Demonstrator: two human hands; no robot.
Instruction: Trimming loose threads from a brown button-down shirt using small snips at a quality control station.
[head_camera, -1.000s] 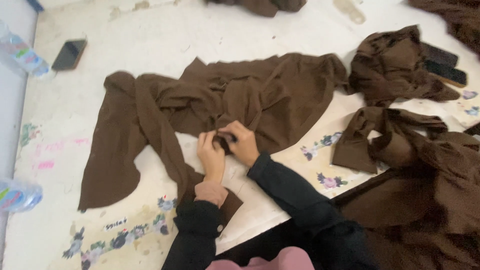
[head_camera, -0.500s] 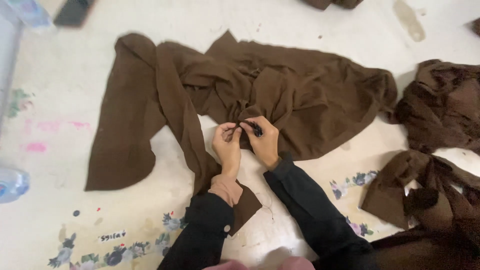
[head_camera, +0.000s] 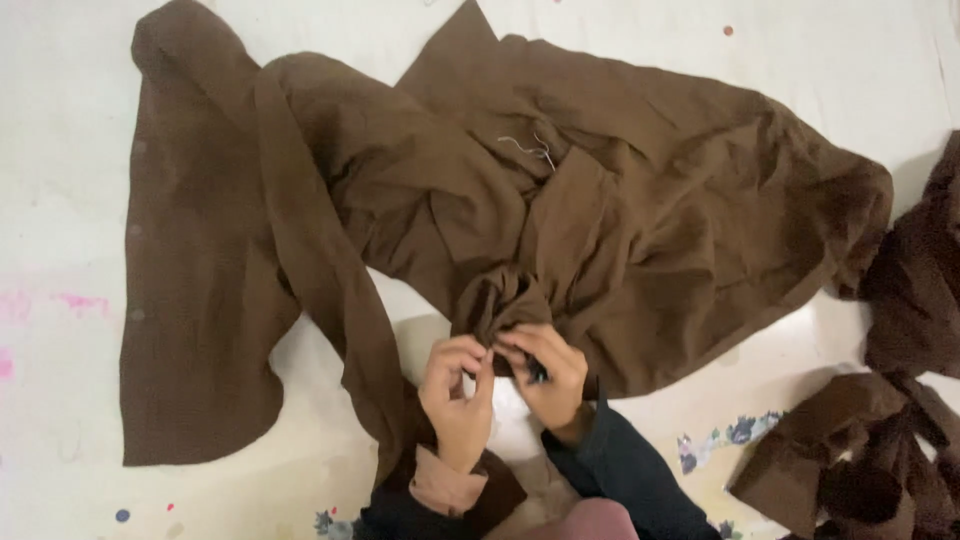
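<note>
Both hands are closed on a gathered bunch of brown cloth at the near middle of the table

Nearest, dark sleeves are seen rising from the bottom edge; the left hand (head_camera: 457, 400) is pinched with fingers together on the bunched fold of the brown garment (head_camera: 600, 240), and the right hand (head_camera: 545, 375) is clamped just beside it on the same fold, a small dark object being half hidden under its fingers, its kind not to be told. The two hands are touching. Farther off, the garment is spread wide and crumpled across the white table (head_camera: 60, 200), one long panel hanging down the left. A loose pale thread (head_camera: 530, 150) is lying on it, far of the hands. More brown cloth pieces (head_camera: 880, 440) are heaped at the right edge
</note>
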